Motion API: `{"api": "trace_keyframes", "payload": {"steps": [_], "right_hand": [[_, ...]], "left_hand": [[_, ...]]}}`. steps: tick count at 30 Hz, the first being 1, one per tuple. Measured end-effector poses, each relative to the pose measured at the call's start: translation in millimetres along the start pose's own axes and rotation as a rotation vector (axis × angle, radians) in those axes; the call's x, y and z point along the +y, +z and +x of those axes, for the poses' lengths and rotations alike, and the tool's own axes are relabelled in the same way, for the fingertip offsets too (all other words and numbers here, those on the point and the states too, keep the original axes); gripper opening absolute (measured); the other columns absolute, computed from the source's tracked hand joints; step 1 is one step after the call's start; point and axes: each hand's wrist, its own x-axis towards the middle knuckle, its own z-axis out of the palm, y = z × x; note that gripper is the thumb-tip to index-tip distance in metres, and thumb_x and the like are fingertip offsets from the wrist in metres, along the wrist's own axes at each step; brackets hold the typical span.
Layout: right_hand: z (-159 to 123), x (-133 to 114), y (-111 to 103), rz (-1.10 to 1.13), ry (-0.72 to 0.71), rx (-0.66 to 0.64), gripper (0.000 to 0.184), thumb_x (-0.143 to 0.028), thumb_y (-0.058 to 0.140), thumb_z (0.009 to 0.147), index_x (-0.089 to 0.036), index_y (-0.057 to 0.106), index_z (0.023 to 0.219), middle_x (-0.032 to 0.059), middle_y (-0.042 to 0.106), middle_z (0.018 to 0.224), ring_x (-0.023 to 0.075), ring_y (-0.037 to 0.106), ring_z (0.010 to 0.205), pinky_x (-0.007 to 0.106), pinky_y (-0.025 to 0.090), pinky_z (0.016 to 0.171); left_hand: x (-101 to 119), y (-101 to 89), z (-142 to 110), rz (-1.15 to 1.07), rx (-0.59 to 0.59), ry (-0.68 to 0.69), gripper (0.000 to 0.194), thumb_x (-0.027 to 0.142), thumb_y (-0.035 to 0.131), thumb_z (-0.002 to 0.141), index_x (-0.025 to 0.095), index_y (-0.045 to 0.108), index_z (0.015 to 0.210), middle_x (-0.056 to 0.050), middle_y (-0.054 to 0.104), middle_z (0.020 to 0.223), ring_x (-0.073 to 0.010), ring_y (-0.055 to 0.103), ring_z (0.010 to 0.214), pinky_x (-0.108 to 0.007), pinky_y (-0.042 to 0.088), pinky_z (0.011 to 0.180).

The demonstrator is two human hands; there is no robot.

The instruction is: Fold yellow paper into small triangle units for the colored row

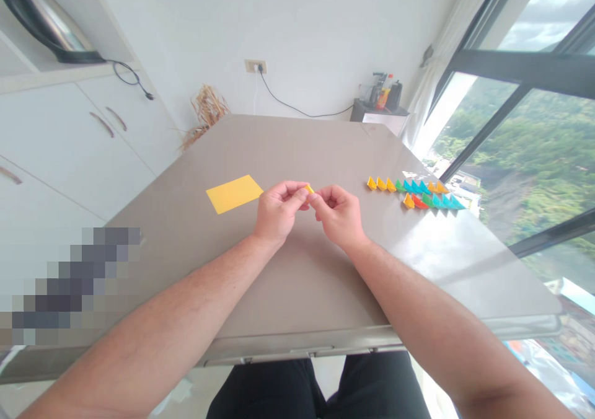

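A small folded piece of yellow paper (309,189) is pinched between the fingertips of both hands, above the middle of the table. My left hand (279,208) is closed on its left end, and my right hand (340,213) grips the right end. The fingers cover most of the piece, so its full shape is hidden. Just left of my left hand lies a flat yellow sheet of paper (233,194). To the right, folded paper boats (409,186) in yellow, green, blue and orange stand in a row, with a second row of boats (434,201) nearer me.
The brown table (297,282) has its front edge close to my lap. Behind it are a wall socket (255,66) with a black cable and a small cabinet (383,118) holding bottles. Windows (511,115) line the right side; an electric kettle (51,25) stands at upper left.
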Motion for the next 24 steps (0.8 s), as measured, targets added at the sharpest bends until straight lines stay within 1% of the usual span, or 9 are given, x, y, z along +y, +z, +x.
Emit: {"api": "trace_keyframes", "payload": {"steps": [6, 13, 24], "right_hand": [[1.2, 5.5, 0.6, -0.021, -0.033, 0.035, 0.025, -0.045, 0.072, 0.082, -0.020, 0.072, 0.082, 0.0008, 0.071, 0.070, 0.0136, 0.062, 0.061, 0.027, 0.050, 0.060], [1.0, 7.9, -0.9, -0.077, -0.042, 0.058, 0.026, -0.047, 0.072, 0.081, -0.022, 0.072, 0.075, -0.0005, 0.067, 0.063, 0.0145, 0.060, 0.059, 0.028, 0.048, 0.059], [0.0, 5.7, -0.1, -0.081, -0.049, 0.065, 0.028, -0.046, 0.071, 0.081, -0.021, 0.067, 0.069, -0.0018, 0.064, 0.059, 0.0133, 0.056, 0.056, 0.028, 0.046, 0.058]], "left_hand": [[1.0, 0.8, 0.5, 0.004, 0.019, -0.024, 0.022, 0.036, 0.083, 0.073, 0.017, 0.077, 0.082, -0.003, 0.073, 0.076, -0.0142, 0.064, 0.067, -0.032, 0.056, 0.072], [-0.4, -0.2, 1.3, 0.020, 0.029, -0.013, 0.020, 0.036, 0.084, 0.072, 0.018, 0.078, 0.080, -0.002, 0.071, 0.069, -0.0145, 0.063, 0.064, -0.032, 0.054, 0.069], [-0.4, 0.6, 0.4, 0.010, 0.035, -0.027, 0.018, 0.034, 0.084, 0.072, 0.018, 0.077, 0.076, -0.002, 0.070, 0.068, -0.0146, 0.062, 0.063, -0.032, 0.053, 0.068]]}}
